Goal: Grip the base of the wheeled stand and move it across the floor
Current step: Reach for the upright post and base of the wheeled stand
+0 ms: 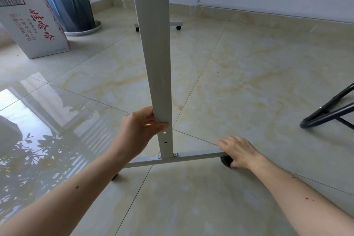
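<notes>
Nearby, left hand (140, 123) grip clamped around stand post (157, 59), right hand (238, 151) spread over base bar (193, 158); cardboard box (32, 25) well apart.

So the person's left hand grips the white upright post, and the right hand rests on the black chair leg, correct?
Not quite. In the head view the right hand rests on the end of the stand's base bar, above a caster, not on the black chair. The left hand does grip the upright post.

Both bare forearms reach in from the bottom corners, stretched forward and down. The left hand (140, 124) is curled closed around the stand's upright post (159, 82), thumb across the front face. The right hand (239, 152) sits palm-down on the end of the base bar (191, 158), fingers spread and a bit blurry, not clearly clamped.
</notes>
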The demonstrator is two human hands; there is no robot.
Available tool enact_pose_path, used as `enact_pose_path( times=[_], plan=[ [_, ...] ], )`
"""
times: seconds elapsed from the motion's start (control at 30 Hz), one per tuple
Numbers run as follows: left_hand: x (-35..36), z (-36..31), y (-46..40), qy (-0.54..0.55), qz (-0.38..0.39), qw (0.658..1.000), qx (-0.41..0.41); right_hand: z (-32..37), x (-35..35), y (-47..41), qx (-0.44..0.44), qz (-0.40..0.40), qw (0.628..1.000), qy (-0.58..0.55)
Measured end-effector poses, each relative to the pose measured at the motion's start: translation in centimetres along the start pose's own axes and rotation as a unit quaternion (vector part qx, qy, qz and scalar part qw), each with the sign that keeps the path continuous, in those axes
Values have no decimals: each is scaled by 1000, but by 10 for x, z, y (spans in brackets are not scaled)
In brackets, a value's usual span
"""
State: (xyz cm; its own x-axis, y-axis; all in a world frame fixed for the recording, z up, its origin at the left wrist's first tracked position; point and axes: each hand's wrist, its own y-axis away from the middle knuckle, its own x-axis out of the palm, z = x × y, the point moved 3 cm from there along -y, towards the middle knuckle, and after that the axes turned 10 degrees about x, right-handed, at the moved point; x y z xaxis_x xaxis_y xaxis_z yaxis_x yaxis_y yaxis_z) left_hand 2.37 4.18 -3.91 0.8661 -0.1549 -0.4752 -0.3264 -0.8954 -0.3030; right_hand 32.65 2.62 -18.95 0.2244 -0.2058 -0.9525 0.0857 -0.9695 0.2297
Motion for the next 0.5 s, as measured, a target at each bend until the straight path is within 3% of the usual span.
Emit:
enact_pose_path(
  times=[0.2, 0.33, 0.5],
  plan=[
    [-2, -5, 0, -7, 12, 1000, -7, 41, -84, 3, -47, -134, 964, -223],
    [-9, 10, 5, -22, 71, 997, -9, 85, -148, 11, -105, -146, 912, -369],
    [-46, 66, 23, -98, 71, 988, -94, 109, -199, 15, -124, -137, 857, -481]
  ],
)
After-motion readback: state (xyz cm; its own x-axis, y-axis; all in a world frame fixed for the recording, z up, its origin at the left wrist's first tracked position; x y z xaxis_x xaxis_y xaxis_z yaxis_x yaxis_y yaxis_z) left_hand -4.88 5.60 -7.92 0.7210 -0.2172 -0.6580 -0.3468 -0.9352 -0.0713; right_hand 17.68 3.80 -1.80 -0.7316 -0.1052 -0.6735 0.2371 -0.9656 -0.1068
